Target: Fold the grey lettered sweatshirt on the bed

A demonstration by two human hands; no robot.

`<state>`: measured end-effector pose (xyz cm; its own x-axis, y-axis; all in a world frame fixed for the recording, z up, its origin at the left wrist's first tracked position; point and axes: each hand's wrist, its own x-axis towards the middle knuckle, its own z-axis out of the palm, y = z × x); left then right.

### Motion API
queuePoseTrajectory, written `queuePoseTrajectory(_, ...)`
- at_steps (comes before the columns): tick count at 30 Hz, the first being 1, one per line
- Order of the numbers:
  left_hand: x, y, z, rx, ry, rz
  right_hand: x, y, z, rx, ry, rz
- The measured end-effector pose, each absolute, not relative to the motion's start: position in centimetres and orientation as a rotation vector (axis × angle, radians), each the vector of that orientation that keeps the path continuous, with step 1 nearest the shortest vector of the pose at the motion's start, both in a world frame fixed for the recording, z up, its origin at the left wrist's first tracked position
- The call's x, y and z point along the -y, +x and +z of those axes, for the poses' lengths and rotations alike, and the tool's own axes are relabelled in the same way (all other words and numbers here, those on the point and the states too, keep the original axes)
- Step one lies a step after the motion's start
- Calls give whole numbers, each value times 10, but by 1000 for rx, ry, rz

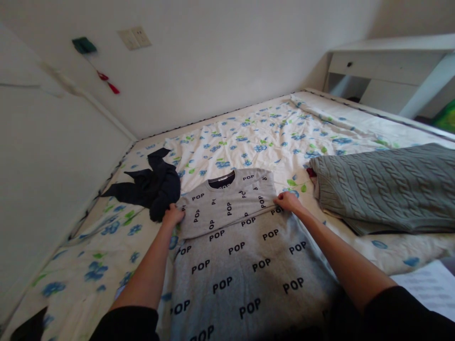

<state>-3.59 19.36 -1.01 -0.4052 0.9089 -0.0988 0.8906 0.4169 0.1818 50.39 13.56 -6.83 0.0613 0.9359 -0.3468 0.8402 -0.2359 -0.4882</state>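
Note:
A grey long-sleeved top (236, 265) printed with "POP" lies flat on the bed, its neckline away from me. Its sleeves are folded across the chest. My left hand (173, 215) is closed on the top's left edge, fingertips pinched on the cloth. On the opposite edge, my right hand (287, 201) pinches the fabric near the sleeve fold. A crumpled black garment (161, 184) lies right beside my left hand. The lower end of the top runs into shadow near my body.
A folded grey-green cable-knit sweater (387, 184) lies on the right. Beneath everything is a white bedsheet (261, 137) with blue flowers. Printed paper (426, 286) sits at the lower right. A white desk (384, 66) stands past the bed, and a wall (213, 61) borders its far side.

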Motion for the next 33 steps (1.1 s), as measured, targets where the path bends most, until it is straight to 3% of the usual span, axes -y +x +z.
queuePoseTrajectory(3,-172,-11,-17,-2500,1856,226,-138,504,-71,1772,-2065,881)
queuePoseTrajectory(7,-127,13,-47,-2142,2301,283,-142,497,-73,1691,-2030,833)
queuePoseTrajectory(15,-71,-12,-98,-2151,2287,295,-150,500,-83,1686,-2105,715)
queuePoseTrajectory(23,-39,-27,-87,-2151,2029,288,-134,504,-98,1814,-2082,678)
queuePoseTrajectory(27,16,-41,-77,-2112,1860,485,-118,509,-87,1734,-2087,700)
queuePoseTrajectory(33,89,-35,-42,-2130,1259,796,-71,533,-68,1680,-2107,1150)
